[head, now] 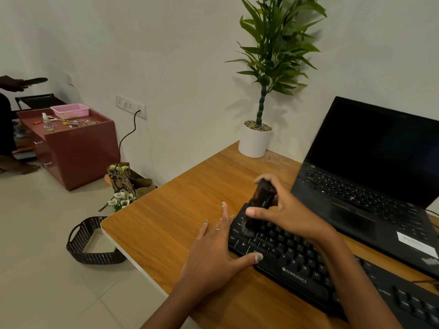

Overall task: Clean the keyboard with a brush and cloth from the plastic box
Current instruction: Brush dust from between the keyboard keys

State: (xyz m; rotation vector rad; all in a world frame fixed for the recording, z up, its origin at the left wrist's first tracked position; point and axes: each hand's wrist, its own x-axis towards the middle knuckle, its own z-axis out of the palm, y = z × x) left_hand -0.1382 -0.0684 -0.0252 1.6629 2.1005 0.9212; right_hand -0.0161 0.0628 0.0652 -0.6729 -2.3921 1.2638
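Note:
A black Zebronics keyboard [316, 271] lies at an angle on the wooden desk [171, 224]. My right hand [287, 210] grips a black brush [260, 205] by its top, and the bristles touch the keys at the keyboard's left end. My left hand [213, 252] lies flat on the desk with straight, spread fingers; its thumb rests against the keyboard's front left edge. A dark woven plastic box [92, 243] stands on the floor left of the desk. No cloth is in sight.
An open black laptop [370, 172] sits behind the keyboard on the right. A potted plant [256, 138] stands at the desk's back corner. On the floor lie a paper bag and flowers [123, 186]. A brown cabinet [71, 143] with a pink tray stands far left, a person beside it.

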